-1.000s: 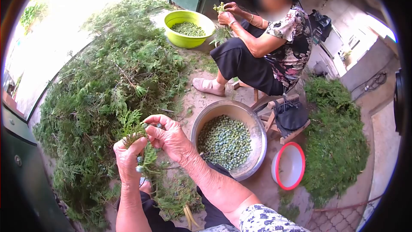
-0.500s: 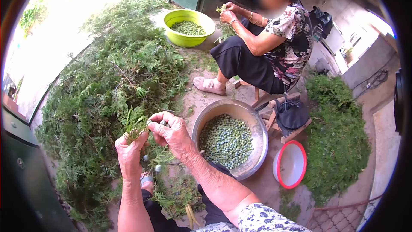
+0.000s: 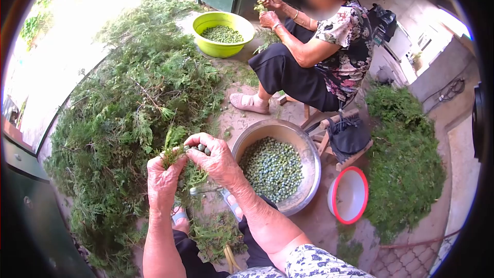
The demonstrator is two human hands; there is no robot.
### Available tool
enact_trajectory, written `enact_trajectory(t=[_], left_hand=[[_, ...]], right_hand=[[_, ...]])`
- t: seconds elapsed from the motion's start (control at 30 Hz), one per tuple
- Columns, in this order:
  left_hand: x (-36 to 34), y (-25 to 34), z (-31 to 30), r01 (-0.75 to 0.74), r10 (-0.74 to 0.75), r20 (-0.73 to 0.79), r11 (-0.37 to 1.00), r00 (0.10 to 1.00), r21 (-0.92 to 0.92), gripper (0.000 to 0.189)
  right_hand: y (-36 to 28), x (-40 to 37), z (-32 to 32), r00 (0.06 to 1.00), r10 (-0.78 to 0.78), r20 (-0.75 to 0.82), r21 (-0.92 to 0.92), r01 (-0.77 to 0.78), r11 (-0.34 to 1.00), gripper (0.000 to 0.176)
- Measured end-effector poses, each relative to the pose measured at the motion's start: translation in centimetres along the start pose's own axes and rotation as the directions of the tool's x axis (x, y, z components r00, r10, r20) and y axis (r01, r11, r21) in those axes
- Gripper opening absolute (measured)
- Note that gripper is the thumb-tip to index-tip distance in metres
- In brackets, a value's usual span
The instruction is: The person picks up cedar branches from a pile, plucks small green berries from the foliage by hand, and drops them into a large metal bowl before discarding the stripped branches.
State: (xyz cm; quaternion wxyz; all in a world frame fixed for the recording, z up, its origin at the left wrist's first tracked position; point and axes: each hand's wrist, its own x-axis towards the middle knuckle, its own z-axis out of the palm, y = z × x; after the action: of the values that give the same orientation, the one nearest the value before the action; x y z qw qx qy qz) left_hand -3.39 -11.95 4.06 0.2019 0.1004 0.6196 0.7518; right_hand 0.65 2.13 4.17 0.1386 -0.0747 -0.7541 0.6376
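Note:
My left hand (image 3: 163, 179) is closed on a green evergreen sprig (image 3: 174, 139), which sticks up above the fingers. Against that sprig, the thumb and fingertips of my right hand (image 3: 218, 163) are pinched. Several round grey-green seed cones (image 3: 205, 149) show in the curl of my right fingers. Below and to the right of that hand stands a wide metal basin (image 3: 313, 180), partly filled with the same small cones (image 3: 272, 170). More cut foliage (image 3: 206, 237) lies on the ground between my feet.
A large heap of evergreen branches (image 3: 139, 92) spreads on the left. Opposite sits a person (image 3: 339, 56) holding a sprig, near a lime-green tub (image 3: 226, 49) of cones. A red-rimmed bowl (image 3: 335, 201), a wooden stool (image 3: 355, 157) and another foliage pile (image 3: 404, 175) are at right.
Both my hands have shifted slightly to the right, and the sprig now tilts more between them. The other person's hands have moved a little apart.

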Motion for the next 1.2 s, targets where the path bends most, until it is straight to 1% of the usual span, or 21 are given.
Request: enact_trajectory(t=[0.07, 0.1, 0.17, 0.2, 0.27, 0.33, 0.4, 0.43, 0.5, 0.53, 0.6, 0.67, 0.7, 0.73, 0.77, 0.87, 0.93, 1.0, 1.07, 1.13, 1.2], left_hand=[[0.3, 0.2, -0.5, -0.041, 0.04, 0.028, 0.999, 0.999, 0.014, 0.013], [0.1, 0.9, -0.8, 0.036, -0.037, 0.003, 0.994, 0.999, 0.105, 0.012], [0.0, 0.8, -1.0, 0.038, -0.038, -0.005, 0.991, 0.999, 0.127, 0.012], [0.0, 0.7, -1.2, 0.04, -0.038, -0.017, 0.987, 0.999, 0.153, 0.012], [0.0, 1.0, -1.5, 0.081, -0.081, -0.009, 0.978, 0.997, 0.192, 0.012], [-0.2, 1.4, -1.5, 0.07, -0.071, -0.005, 0.976, 0.997, 0.206, 0.012], [0.0, 1.7, -1.8, 0.075, -0.078, 0.005, 0.978, 0.997, 0.197, 0.012], [0.1, 1.8, -1.8, 0.087, -0.092, 0.014, 0.975, 0.996, 0.206, 0.011], [0.2, 2.0, -2.0, 0.099, -0.106, 0.021, 0.972, 0.994, 0.214, 0.011], [0.3, 2.2, -2.1, 0.098, -0.108, 0.032, 0.968, 0.994, 0.233, 0.009], [0.3, 2.4, -1.9, 0.099, -0.113, 0.042, 0.963, 0.993, 0.251, 0.008], [0.2, 2.3, -1.8, 0.101, -0.104, 0.007, 0.982, 0.995, 0.162, 0.005], [0.3, 1.9, -2.0, 0.087, -0.09, 0.024, 0.991, 0.996, 0.101, 0.004], [0.5, 1.8, -1.8, 0.093, -0.095, 0.018, 0.99, 0.995, 0.104, 0.004], [0.8, 1.9, -1.6, 0.101, -0.102, 0.016, 0.992, 0.995, 0.082, 0.005], [1.2, 1.6, -1.1, 0.116, -0.111, -0.071, 0.991, 0.991, 0.061, 0.007], [1.5, 0.3, -1.0, 0.05, -0.077, -0.193, 0.989, 0.978, -0.136, 0.007], [2.1, 0.2, -1.2, 0.122, -0.165, -0.229, 0.974, 0.959, -0.192, 0.007], [2.7, -0.9, -1.6, 0.078, -0.133, -0.268, 0.975, 0.954, -0.206, 0.005], [2.6, -0.7, -1.8, 0.045, -0.094, -0.266, 0.982, 0.959, -0.185, 0.004], [2.7, -0.6, -1.8, 0.028, -0.083, -0.284, 0.981, 0.955, -0.192, 0.004]], right_hand=[[-0.4, -0.1, 0.1, 0.999, 0.031, 0.021, 0.052, -0.032, 0.998, 0.015], [-0.6, -0.1, 0.0, 0.995, 0.083, 0.054, 0.077, -0.087, 0.993, 0.015], [-1.2, -0.3, -0.1, 0.973, 0.196, 0.126, 0.091, -0.208, 0.974, 0.016], [-1.0, -0.2, -0.1, 0.972, 0.199, 0.124, 0.086, -0.21, 0.974, 0.016], [-0.5, -0.2, 0.2, 0.987, 0.067, 0.146, 0.062, -0.077, 0.995, 0.019], [0.0, -0.1, 0.3, 0.987, 0.032, 0.155, 0.061, -0.042, 0.997, 0.02], [-0.2, -0.1, 0.4, 0.975, 0.106, 0.195, 0.132, -0.133, 0.982, 0.02], [-0.2, -0.1, 0.4, 0.975, 0.106, 0.195, 0.131, -0.133, 0.983, 0.02], [-0.1, 0.0, 0.4, 0.955, 0.186, 0.23, 0.183, -0.23, 0.956, 0.018], [-0.1, 0.0, 0.5, 0.955, 0.184, 0.232, 0.182, -0.229, 0.956, 0.018], [0.0, 0.1, 0.4, 0.93, 0.257, 0.265, 0.243, -0.322, 0.915, 0.016], [0.1, 0.1, 0.7, 0.93, 0.25, 0.27, 0.282, -0.324, 0.903, 0.014], [-0.2, 0.2, 0.7, 0.925, 0.269, 0.268, 0.342, -0.353, 0.871, 0.013], [-0.3, 0.2, 0.7, 0.918, 0.29, 0.269, 0.4, -0.381, 0.834, 0.012], [-0.1, 0.3, 0.9, 0.918, 0.305, 0.255, 0.424, -0.389, 0.818, 0.018], [0.5, 0.4, 1.3, 0.918, 0.338, 0.208, 0.557, -0.395, 0.731, 0.017], [1.5, 1.0, 1.5, 0.919, 0.364, 0.152, 0.776, -0.339, 0.532, 0.017], [1.2, 1.2, 0.8, 0.936, 0.325, 0.134, 0.849, -0.278, 0.449, 0.018], [1.7, 1.3, 0.2, 0.957, 0.238, 0.169, 0.902, -0.247, 0.355, 0.018], [1.6, 1.3, 0.0, 0.968, 0.172, 0.181, 0.922, -0.228, 0.313, 0.016], [1.5, 1.3, 0.3, 0.959, 0.184, 0.216, 0.919, -0.263, 0.294, 0.014]])
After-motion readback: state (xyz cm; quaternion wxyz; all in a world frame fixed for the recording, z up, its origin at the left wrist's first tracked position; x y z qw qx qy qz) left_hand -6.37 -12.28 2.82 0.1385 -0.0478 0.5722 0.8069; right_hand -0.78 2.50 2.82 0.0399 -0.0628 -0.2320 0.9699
